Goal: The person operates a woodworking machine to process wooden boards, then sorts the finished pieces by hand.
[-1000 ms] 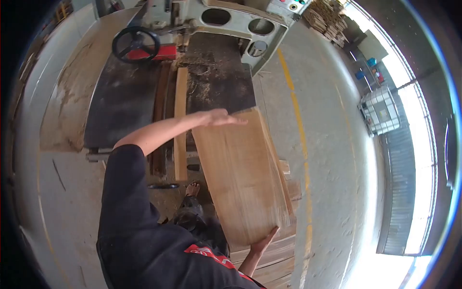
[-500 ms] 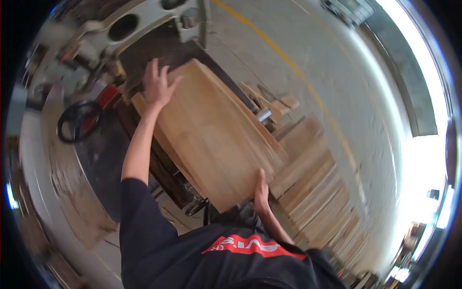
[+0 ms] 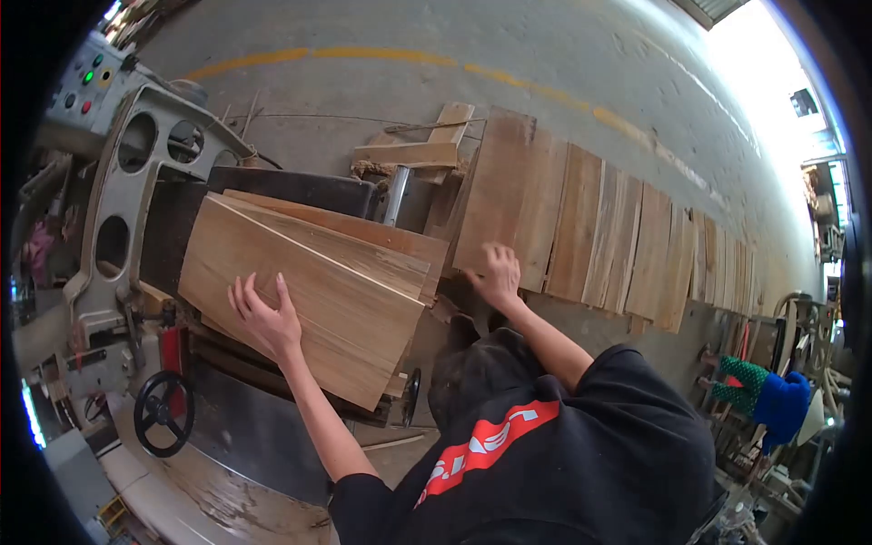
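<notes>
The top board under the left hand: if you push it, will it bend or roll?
The top board will probably stay stiff, since its long edge looks straight. It likely won't roll, being flat, but might slide on the lower boards beneath.

around you: grey floor (image 3: 563,54), scuffed; yellow painted line (image 3: 381,56), worn; ridged wall panel (image 3: 724,8); bright opening (image 3: 777,77), to your right.

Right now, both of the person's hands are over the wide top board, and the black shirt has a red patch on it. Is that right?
Not quite: only the left hand is over the wide top board. The head view shows the right hand away from it, by the edge of the row of planks. The black shirt does have a red patch.
</notes>
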A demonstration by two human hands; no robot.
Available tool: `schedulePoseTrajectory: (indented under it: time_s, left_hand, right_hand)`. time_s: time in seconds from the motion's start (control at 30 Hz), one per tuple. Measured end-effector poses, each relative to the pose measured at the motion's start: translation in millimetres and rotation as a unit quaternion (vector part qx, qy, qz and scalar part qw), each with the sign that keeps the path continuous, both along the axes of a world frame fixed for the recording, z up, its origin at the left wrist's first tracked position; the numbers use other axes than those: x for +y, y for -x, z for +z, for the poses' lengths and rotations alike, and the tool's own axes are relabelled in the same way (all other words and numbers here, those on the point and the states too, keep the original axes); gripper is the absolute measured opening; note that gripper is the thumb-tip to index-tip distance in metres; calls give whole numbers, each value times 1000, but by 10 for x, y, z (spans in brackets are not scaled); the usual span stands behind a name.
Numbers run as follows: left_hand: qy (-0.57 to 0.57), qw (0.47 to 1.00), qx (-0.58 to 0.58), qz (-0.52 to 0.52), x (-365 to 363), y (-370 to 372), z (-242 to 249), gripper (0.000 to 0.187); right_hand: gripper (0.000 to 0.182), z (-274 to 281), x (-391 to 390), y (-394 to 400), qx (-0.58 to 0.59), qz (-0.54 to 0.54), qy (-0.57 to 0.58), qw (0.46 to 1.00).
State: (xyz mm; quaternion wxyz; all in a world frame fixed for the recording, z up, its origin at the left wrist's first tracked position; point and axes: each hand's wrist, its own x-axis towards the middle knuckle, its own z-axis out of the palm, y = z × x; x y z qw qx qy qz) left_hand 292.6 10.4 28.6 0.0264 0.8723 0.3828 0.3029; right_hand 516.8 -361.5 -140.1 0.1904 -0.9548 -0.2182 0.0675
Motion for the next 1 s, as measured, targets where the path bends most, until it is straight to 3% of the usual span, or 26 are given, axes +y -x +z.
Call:
schedulePoseTrajectory:
  time_s: [0.07, 0.13, 0.2, 0.3, 0.4, 0.43, 0.53, 0.57, 0.67, 0.73, 0.87, 0.9, 1.0]
  left_hand:
    - [18, 1000, -5, -3, -82, 30, -36, 48]
    - [20, 999, -10, -23, -37, 45, -25, 47]
    - [7, 1000, -7, -23, -60, 8, 5, 45]
    - [7, 1000, -11, -28, -42, -6, -4, 44]
    - [32, 999, 3, -13, -66, 23, 3, 44]
    - [29, 1000, 6, -11, -58, 26, -4, 44]
    - [15, 1000, 7, -11, -64, -14, 7, 42]
    - [11, 1000, 11, -11, -65, -16, 14, 41]
    - [14, 1000, 12, 0, -30, -42, 29, 39]
    - [19, 1000, 3, 10, -38, -90, 38, 39]
    - [12, 1000, 3, 17, -63, -36, 26, 39]
    - [2, 1000, -1, 19, -45, -85, -10, 40]
    - [-8, 1000, 0, 14, -22, -80, -18, 40]
  right_hand:
    - [93, -214, 128, -246, 39, -228, 5, 973]
    - [110, -345, 228, -418, 161, -440, 16, 883]
    - [120, -374, 167, -612, 300, -586, -12, 753]
    - [132, -529, 103, -530, 271, -656, -42, 703]
    - [140, -566, 123, -370, 287, -761, -112, 571]
    - [151, -598, 118, -334, 335, -776, -145, 514]
    - [134, -1519, 168, -159, 300, -781, -388, 385]
    - [113, -1593, 75, -104, 304, -672, -532, 416]
    - [98, -1501, 125, -140, 290, -681, -560, 373]
    - [100, -1465, 152, -185, 290, -673, -578, 359]
    - [104, -1409, 70, -216, 351, -719, -525, 291]
    - [108, -1301, 104, -174, 318, -691, -572, 306]
    - [77, -1216, 80, -65, 340, -731, -501, 314]
